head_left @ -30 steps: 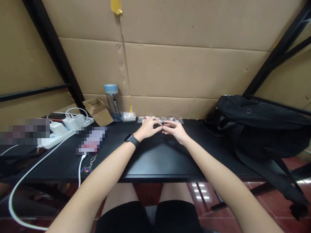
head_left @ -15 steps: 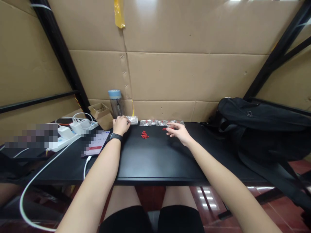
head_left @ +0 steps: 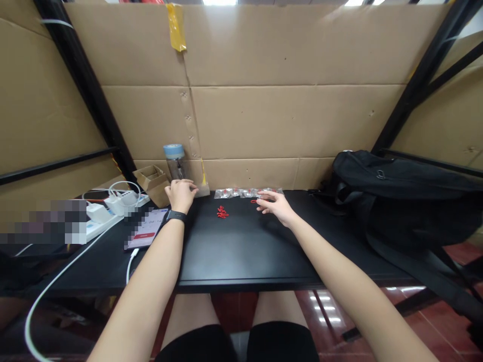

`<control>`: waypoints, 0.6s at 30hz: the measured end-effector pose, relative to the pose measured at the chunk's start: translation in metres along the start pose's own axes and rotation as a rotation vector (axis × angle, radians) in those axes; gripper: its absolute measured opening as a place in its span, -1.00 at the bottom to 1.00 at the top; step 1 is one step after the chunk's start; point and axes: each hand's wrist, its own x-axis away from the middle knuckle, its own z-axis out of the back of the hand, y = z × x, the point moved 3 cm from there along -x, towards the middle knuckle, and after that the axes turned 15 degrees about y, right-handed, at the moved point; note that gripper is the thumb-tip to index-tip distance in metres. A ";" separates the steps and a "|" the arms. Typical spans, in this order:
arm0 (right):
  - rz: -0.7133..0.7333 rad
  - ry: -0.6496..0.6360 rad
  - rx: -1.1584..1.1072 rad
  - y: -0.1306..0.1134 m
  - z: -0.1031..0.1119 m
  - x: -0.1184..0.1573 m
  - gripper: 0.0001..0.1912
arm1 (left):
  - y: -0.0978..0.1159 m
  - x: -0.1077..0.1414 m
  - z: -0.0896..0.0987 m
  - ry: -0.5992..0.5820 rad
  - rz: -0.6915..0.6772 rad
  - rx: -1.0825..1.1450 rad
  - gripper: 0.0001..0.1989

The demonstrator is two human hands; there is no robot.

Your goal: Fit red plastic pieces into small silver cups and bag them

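Note:
My right hand (head_left: pixel 274 205) is over the table's far side, thumb and fingertips pinched on a red cord loop (head_left: pixel 254 201) with a small pale piece at the fingertips. My left hand (head_left: pixel 181 195), with a dark band on its wrist, is curled in front of the bottle. Its fingertips are bent together, and whatever they may hold is hidden. Just right of it lies a pale packet (head_left: pixel 204 190). Between my hands a small heap of red cord (head_left: pixel 222 212) rests on the table. Several clear bags (head_left: pixel 247 193) with red bits line the back edge.
A bottle with a blue lid (head_left: pixel 174 151) and an open cardboard box (head_left: pixel 153 183) stand at back left. Nearby are a phone (head_left: pixel 148 226) and a white power strip (head_left: pixel 113 213) with cables. A black backpack (head_left: pixel 407 196) fills the right side. Cardboard panels (head_left: pixel 245 120) close off the back.
My view has tipped up slightly. The shiny silvery top of the packet beside my left hand no longer shows, and the left fingers are more curled. My right hand keeps its pinch, almost unmoved.

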 end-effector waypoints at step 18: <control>-0.034 -0.009 0.001 -0.001 0.001 0.002 -0.51 | -0.007 -0.006 -0.014 -0.252 -0.095 0.088 -0.71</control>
